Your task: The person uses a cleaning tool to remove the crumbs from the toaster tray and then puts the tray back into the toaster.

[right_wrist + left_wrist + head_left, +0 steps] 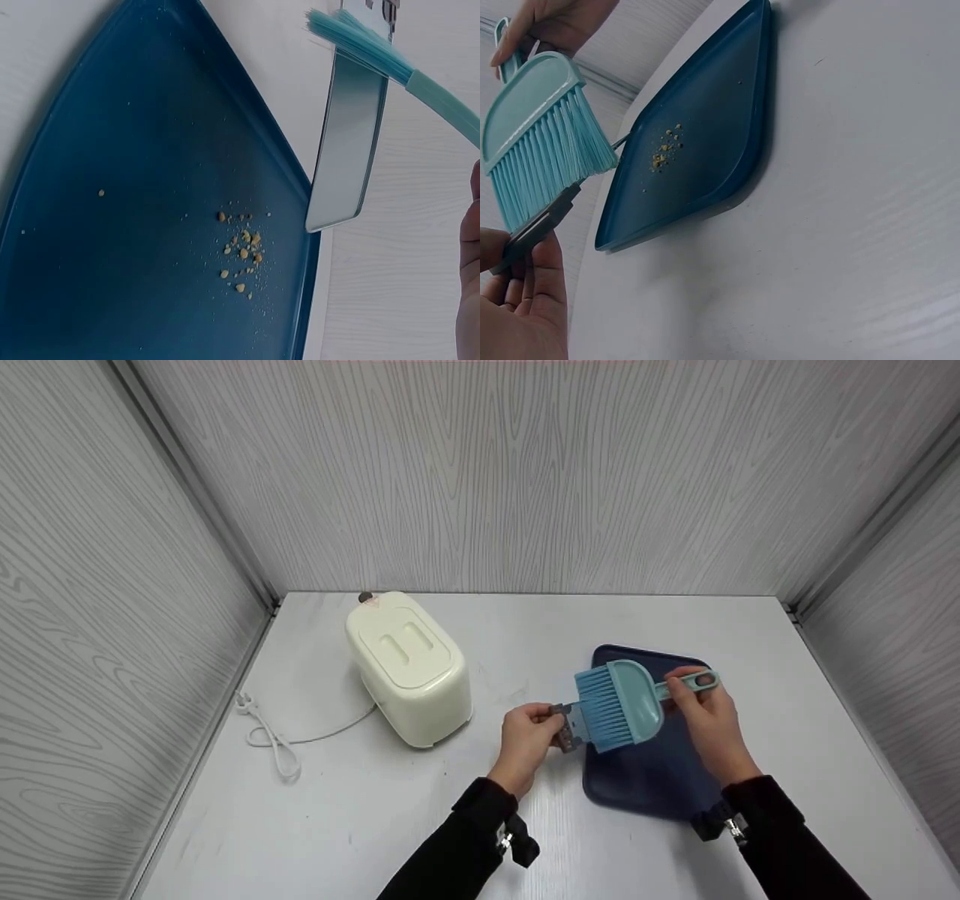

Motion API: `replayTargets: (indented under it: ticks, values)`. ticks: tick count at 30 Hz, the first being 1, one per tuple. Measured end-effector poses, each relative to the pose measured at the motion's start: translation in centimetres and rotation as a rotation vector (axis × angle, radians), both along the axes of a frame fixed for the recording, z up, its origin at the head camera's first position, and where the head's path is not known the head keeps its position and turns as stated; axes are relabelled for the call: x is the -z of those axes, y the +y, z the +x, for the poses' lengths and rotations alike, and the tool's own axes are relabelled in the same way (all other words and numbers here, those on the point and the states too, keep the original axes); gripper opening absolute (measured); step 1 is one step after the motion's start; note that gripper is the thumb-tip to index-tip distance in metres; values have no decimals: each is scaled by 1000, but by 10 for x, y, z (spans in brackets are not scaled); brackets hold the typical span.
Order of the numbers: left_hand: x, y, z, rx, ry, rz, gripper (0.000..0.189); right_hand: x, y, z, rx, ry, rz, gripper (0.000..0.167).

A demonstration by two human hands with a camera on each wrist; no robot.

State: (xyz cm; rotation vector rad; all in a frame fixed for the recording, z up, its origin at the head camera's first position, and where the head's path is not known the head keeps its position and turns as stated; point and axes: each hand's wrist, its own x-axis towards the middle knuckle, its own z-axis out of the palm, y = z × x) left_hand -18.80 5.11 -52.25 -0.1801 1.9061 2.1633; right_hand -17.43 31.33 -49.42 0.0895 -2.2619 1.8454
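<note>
In the head view my left hand pinches the end of a slim metal crumb tray, thumb on top. My right hand grips the handle of a light blue hand brush. The brush's bristles lie across the crumb tray and hide part of it. Below both hands lies a dark blue tray. Small yellow-brown crumbs are scattered on it, mostly in one cluster, as the right wrist view shows. The crumb tray's far end overlaps the dark tray's rim there.
A cream toaster with two covered-looking slots stands left of my hands. Its white cord runs left to a looped bundle and plug. Wood-grain panels enclose the white table at the back and sides.
</note>
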Motion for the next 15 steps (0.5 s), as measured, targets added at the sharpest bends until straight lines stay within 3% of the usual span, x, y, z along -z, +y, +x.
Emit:
replayTargets:
  ticks: [10, 15]
  values:
    - [-1, -1, -1, 1, 10, -7, 20, 4, 21, 1, 47, -17, 45, 31]
    - [0, -2, -1, 5, 10, 0, 22, -13, 17, 11, 60, -14, 84, 33]
